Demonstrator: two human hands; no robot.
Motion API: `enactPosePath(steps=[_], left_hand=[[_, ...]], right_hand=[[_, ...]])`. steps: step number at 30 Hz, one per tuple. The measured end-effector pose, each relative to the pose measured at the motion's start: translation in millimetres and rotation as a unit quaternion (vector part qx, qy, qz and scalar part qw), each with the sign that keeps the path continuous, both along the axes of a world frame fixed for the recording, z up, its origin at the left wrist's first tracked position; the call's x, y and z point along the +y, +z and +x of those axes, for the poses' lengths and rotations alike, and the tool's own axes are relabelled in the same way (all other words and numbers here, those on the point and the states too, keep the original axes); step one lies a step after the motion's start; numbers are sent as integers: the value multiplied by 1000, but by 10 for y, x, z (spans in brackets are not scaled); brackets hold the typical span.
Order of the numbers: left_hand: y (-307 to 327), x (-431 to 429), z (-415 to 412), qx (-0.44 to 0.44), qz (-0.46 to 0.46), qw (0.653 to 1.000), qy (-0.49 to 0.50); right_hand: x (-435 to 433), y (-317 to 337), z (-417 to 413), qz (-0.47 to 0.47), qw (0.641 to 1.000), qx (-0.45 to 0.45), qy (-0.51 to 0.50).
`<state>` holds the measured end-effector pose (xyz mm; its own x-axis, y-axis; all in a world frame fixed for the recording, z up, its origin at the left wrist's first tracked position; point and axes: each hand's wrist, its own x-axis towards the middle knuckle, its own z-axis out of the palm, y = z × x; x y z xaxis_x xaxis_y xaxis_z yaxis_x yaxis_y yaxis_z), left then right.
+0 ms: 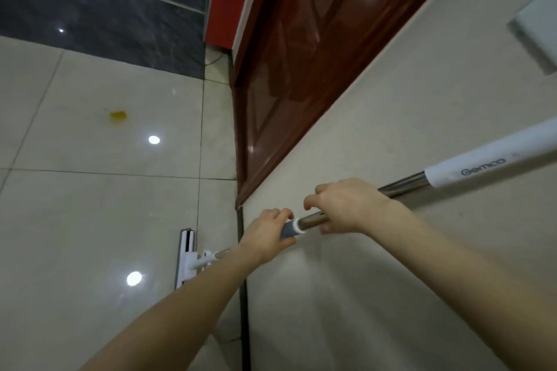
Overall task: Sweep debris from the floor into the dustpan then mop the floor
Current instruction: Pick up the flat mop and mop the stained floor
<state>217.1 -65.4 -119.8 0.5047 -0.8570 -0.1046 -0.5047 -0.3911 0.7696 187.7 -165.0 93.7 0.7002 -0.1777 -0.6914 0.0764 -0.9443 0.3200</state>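
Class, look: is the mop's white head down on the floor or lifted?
Down, it seems: the flat white mop head meets the pale tiled floor, no gap visible beneath.

Left hand (268,235) and right hand (346,205) hold the mop (401,187) (mop head (187,256) on floor (90,220)).

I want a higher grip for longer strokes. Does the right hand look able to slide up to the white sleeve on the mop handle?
Probably yes. The right hand holds the steel shaft, and only bare shaft lies between it and the white sleeve; the left hand grips the grey collar below.
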Motion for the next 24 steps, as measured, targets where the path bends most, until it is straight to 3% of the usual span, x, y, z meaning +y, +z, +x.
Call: enactPosePath(steps=[6, 10, 17, 24], left_hand=[[-221, -28, -102, 35, -26, 999, 30], [-148, 31, 109, 11, -21, 1000, -11], [76, 272, 519, -7, 9, 999, -40], [245, 492, 1398, -94, 48, 990, -92]], right_hand=[[-29, -45, 67, -20, 998, 42, 31], [14, 6, 198, -36, 998, 45, 41], [183, 109, 521, -25, 999, 5, 31], [244, 46, 1080, 15, 998, -57, -20]])
